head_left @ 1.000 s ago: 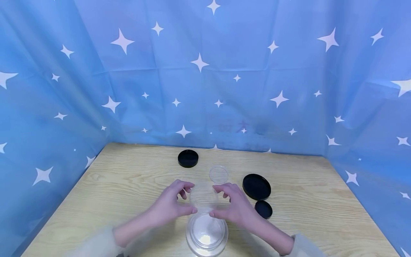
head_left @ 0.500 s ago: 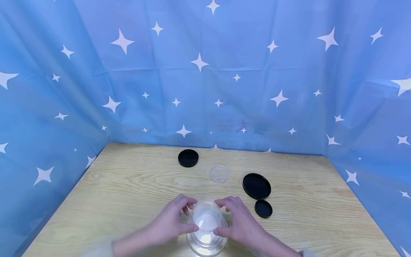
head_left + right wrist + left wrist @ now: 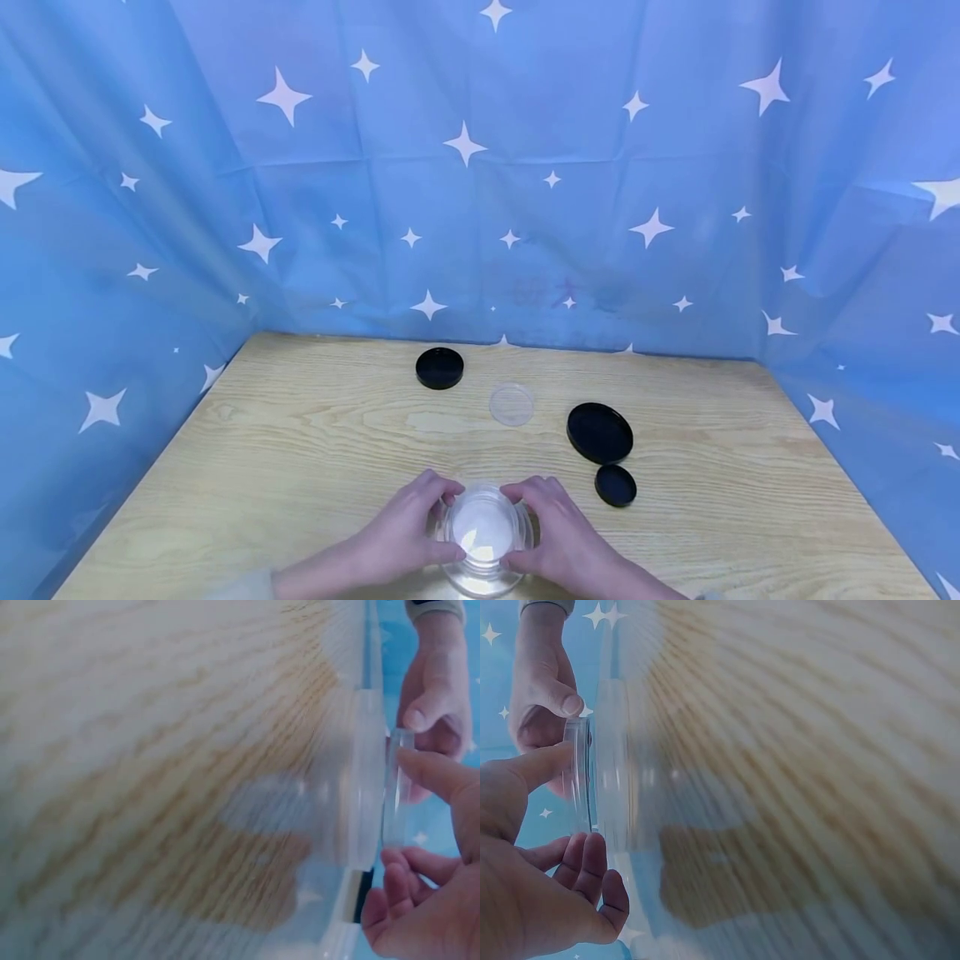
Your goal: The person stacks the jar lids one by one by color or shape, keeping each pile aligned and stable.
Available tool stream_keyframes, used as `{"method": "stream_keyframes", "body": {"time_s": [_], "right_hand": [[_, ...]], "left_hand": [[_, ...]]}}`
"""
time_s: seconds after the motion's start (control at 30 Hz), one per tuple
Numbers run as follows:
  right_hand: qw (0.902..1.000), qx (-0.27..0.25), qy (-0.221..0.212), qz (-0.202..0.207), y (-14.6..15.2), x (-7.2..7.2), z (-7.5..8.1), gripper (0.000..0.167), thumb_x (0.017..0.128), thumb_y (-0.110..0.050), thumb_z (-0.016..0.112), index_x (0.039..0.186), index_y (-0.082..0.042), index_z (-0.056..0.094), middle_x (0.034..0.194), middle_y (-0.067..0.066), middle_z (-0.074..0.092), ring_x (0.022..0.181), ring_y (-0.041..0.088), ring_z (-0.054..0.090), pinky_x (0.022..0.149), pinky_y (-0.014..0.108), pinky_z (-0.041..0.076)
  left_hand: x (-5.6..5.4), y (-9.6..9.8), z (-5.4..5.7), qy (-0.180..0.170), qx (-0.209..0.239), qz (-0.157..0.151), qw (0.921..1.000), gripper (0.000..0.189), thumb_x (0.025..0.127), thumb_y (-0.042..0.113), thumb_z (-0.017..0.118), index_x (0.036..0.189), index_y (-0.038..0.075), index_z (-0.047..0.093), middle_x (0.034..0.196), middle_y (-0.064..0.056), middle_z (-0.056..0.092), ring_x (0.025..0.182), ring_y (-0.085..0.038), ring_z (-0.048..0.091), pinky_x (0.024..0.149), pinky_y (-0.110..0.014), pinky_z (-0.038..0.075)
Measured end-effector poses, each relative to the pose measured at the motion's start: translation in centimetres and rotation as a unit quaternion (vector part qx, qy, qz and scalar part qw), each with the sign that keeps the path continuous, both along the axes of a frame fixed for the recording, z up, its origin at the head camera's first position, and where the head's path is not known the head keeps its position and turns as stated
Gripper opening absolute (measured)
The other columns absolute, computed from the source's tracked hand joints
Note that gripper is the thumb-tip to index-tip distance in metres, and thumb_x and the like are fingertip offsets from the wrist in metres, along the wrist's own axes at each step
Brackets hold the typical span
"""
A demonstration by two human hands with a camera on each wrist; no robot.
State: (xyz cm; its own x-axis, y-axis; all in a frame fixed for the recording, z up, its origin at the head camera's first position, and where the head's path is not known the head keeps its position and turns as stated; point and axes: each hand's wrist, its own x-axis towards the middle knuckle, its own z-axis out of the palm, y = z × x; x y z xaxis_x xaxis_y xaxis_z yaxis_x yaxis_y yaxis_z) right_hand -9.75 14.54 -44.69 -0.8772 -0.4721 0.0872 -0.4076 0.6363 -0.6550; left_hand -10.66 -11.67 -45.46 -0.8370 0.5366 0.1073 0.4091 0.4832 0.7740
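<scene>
A clear, shallow round dish [image 3: 484, 518] is held level between my two hands, over a wider clear round piece [image 3: 480, 587] on the table. My left hand [image 3: 411, 527] grips its left rim with thumb and fingers. On the opposite rim, the thumb and fingers of my right hand [image 3: 557, 532] hold it too. Seen from the left wrist, the held dish [image 3: 580, 780] sits close over the broader clear piece [image 3: 616, 776]. The right wrist view has the same dish [image 3: 397, 799] right above the clear stack [image 3: 365, 780].
Beyond the hands lies a thin clear disc [image 3: 512, 405] on the wooden table [image 3: 300, 433]. A black round lid [image 3: 439, 369] is at the back. To the right are a larger black lid [image 3: 599, 434] and a small one [image 3: 616, 486]. A blue star-patterned curtain [image 3: 420, 192] surrounds the table.
Both hands have brought the clear dish toward the body, from beyond the clear stack to over it, and lowered it close onto it. The black lids and the thin disc stayed put.
</scene>
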Motion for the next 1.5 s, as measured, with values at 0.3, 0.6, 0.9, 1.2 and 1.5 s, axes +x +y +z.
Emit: {"method": "stream_keyframes", "body": {"time_s": [0.3, 0.6, 0.9, 1.2, 1.5], "right_hand": [[0.9999, 0.011, 0.001, -0.004, -0.13, 0.04, -0.32, 0.065, 0.071, -0.029, 0.094, 0.126, -0.013, 0.064, 0.117, -0.01, 0.06, 0.103, 0.015, 0.047, 0.085, 0.033, 0.05], [0.9997, 0.021, 0.012, -0.005, -0.09, -0.03, -0.4, 0.068, 0.071, -0.033, 0.094, 0.128, -0.01, 0.065, 0.118, -0.01, 0.059, 0.104, 0.014, 0.047, 0.086, 0.034, 0.051], [0.9998, 0.019, 0.002, -0.005, -0.17, -0.01, -0.41, 0.068, 0.071, -0.03, 0.093, 0.129, -0.009, 0.065, 0.118, -0.01, 0.058, 0.107, 0.015, 0.047, 0.089, 0.036, 0.05], [0.9997, 0.024, -0.001, -0.003, -0.4, -0.03, -0.25, 0.07, 0.069, -0.029, 0.093, 0.129, -0.008, 0.065, 0.117, -0.009, 0.058, 0.107, 0.016, 0.047, 0.09, 0.035, 0.05], [0.9993, 0.026, -0.025, 0.005, -0.52, -0.22, -0.12, 0.069, 0.069, -0.027, 0.093, 0.128, -0.006, 0.064, 0.116, -0.007, 0.057, 0.106, 0.018, 0.047, 0.087, 0.035, 0.05]], "left_hand": [[-0.04, 0.2, -0.03, 0.006, -0.016, 0.003, 0.9999, 0.064, 0.074, 0.024, 0.09, 0.128, 0.001, 0.063, 0.106, 0.008, 0.053, 0.092, -0.007, 0.05, 0.077, -0.024, 0.048], [-0.2, 0.23, -0.21, 0.0, -0.025, 0.001, 0.9997, 0.064, 0.076, 0.026, 0.09, 0.129, 0.002, 0.062, 0.107, 0.007, 0.053, 0.094, -0.008, 0.051, 0.079, -0.025, 0.048], [-0.14, 0.4, -0.09, 0.006, -0.034, 0.003, 0.9994, 0.064, 0.074, 0.024, 0.09, 0.127, 0.001, 0.063, 0.105, 0.007, 0.052, 0.09, -0.006, 0.05, 0.075, -0.024, 0.047], [-0.17, 0.39, -0.04, 0.01, -0.038, -0.003, 0.9992, 0.063, 0.075, 0.023, 0.09, 0.127, 0.0, 0.063, 0.106, 0.006, 0.053, 0.09, -0.005, 0.051, 0.078, -0.025, 0.048], [-0.17, 0.39, -0.13, 0.009, -0.034, -0.003, 0.9994, 0.062, 0.074, 0.023, 0.09, 0.126, -0.001, 0.064, 0.104, 0.006, 0.051, 0.088, -0.006, 0.049, 0.076, -0.024, 0.047]]}}
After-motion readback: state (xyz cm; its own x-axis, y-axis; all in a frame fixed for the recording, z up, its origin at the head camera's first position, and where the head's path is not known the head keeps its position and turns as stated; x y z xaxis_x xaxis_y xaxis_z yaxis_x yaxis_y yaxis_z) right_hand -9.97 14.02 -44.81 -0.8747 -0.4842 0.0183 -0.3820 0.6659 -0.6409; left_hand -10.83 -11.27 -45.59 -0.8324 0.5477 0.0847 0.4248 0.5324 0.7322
